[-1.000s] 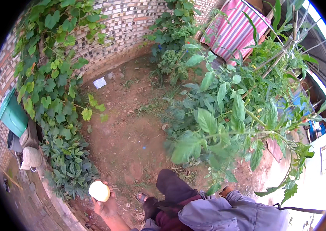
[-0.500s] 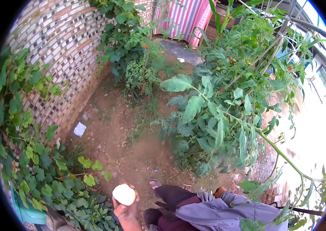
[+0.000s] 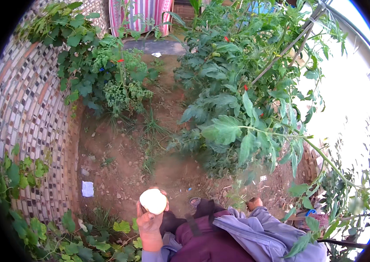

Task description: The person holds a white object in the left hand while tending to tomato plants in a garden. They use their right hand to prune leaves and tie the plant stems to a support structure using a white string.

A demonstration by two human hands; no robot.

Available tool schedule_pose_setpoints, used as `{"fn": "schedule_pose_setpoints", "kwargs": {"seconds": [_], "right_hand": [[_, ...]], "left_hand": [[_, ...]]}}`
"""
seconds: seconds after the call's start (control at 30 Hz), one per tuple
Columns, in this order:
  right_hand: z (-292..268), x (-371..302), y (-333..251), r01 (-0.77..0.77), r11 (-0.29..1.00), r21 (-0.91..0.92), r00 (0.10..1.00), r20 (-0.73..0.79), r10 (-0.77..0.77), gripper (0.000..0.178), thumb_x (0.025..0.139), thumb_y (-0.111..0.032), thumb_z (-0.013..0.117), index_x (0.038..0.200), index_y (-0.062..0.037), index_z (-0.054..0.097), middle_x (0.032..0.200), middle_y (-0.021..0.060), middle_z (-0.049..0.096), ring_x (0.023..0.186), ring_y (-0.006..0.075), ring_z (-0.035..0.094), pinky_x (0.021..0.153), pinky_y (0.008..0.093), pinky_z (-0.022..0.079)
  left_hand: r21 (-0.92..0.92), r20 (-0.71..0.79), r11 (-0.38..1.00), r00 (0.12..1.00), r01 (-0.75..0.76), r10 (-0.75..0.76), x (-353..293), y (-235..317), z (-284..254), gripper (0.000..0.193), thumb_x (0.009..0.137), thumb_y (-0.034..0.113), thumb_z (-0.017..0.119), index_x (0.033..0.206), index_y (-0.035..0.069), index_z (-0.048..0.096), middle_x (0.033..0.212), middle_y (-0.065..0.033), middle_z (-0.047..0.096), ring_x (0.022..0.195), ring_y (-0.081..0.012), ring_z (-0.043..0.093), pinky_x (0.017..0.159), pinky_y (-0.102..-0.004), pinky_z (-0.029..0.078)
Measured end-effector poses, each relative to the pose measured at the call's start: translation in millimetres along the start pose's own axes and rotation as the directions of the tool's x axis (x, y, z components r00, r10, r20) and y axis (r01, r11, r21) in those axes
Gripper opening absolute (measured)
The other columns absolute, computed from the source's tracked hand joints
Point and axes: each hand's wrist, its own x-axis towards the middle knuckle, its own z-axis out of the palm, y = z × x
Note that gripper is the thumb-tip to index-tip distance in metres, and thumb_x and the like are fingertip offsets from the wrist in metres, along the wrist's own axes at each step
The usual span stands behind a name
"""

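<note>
At the lower middle, my left hand (image 3: pixel 151 222) is raised, its fingers closed round a white, roundish fruit (image 3: pixel 153 201). The fruit is overexposed; it looks like a peeled or bitten apple. My right hand (image 3: pixel 254 203) shows only in part past the end of the grey-purple sleeve, low over the soil. Its fingers are too small and unclear to read. Close by stand leafy tomato plants (image 3: pixel 224 100), with one long stem (image 3: pixel 325 158) reaching across toward the right arm.
A brick wall (image 3: pixel 41 118) runs along the left, with vines (image 3: pixel 36 227) at its foot. A white scrap (image 3: pixel 87 189) lies on the bare soil (image 3: pixel 115 153). Wooden poles (image 3: pixel 281 52) prop the plants. A striped curtain (image 3: pixel 141 17) hangs at the far end.
The view has shifted left and down along the plot. My left hand, still round the white fruit, is higher and further right in the picture. More of my right hand shows.
</note>
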Motion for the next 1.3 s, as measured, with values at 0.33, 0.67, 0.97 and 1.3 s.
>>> {"fn": "schedule_pose_setpoints", "kwargs": {"seconds": [0.33, 0.67, 0.97, 1.3], "right_hand": [[105.4, -71.5, -66.3, -0.018, 0.915, 0.403, 0.961, -0.245, 0.127, 0.025, 0.075, -0.02, 0.068, 0.084, 0.0034, 0.069, 0.066, 0.0125, 0.068, 0.054, 0.0201, 0.066, 0.053, 0.0341, 0.054], [107.2, -56.4, -176.6, -0.017, 0.939, 0.343, 0.961, -0.253, 0.109, 0.02, 0.076, -0.021, 0.066, 0.077, -0.0013, 0.068, 0.06, 0.0106, 0.065, 0.053, 0.0197, 0.066, 0.056, 0.0323, 0.053], [102.1, -47.0, -234.5, 0.015, 0.885, 0.466, 0.941, -0.305, 0.145, 0.017, 0.077, -0.014, 0.067, 0.083, 0.0007, 0.062, 0.065, 0.0102, 0.066, 0.056, 0.018, 0.067, 0.057, 0.0307, 0.053], [106.3, -77.1, -293.2, 0.21, 0.865, 0.456, 0.835, -0.544, 0.084, 0.017, 0.078, -0.013, 0.067, 0.086, 0.0013, 0.064, 0.068, 0.0092, 0.066, 0.06, 0.0162, 0.067, 0.056, 0.0309, 0.052]], "left_hand": [[0.063, 0.023, 0.985, 0.986, 0.161, -0.163, 70.8, 91.7, -48.1, 0.084, 0.057, 0.022, 0.082, 0.125, -0.008, 0.043, 0.108, -0.0224, 0.056, 0.085, -0.0306, 0.06, 0.063, -0.0346, 0.052], [0.091, 0.0, 0.967, 0.971, 0.239, -0.24, 140.8, 97.7, -40.9, 0.078, 0.052, 0.021, 0.079, 0.117, -0.012, 0.051, 0.107, -0.0241, 0.057, 0.076, -0.0299, 0.06, 0.058, -0.0357, 0.049], [0.106, 0.055, 0.913, 0.914, 0.395, -0.402, 205.7, 118.2, -45.9, 0.079, 0.054, 0.022, 0.078, 0.12, -0.011, 0.049, 0.108, -0.0247, 0.056, 0.08, -0.0321, 0.06, 0.062, -0.0363, 0.051], [0.266, 0.23, 0.861, 0.839, 0.433, -0.493, 287.7, 171.9, -61.9, 0.077, 0.055, 0.023, 0.08, 0.119, -0.011, 0.05, 0.112, -0.0231, 0.054, 0.08, -0.0306, 0.061, 0.06, -0.0354, 0.051]]}}
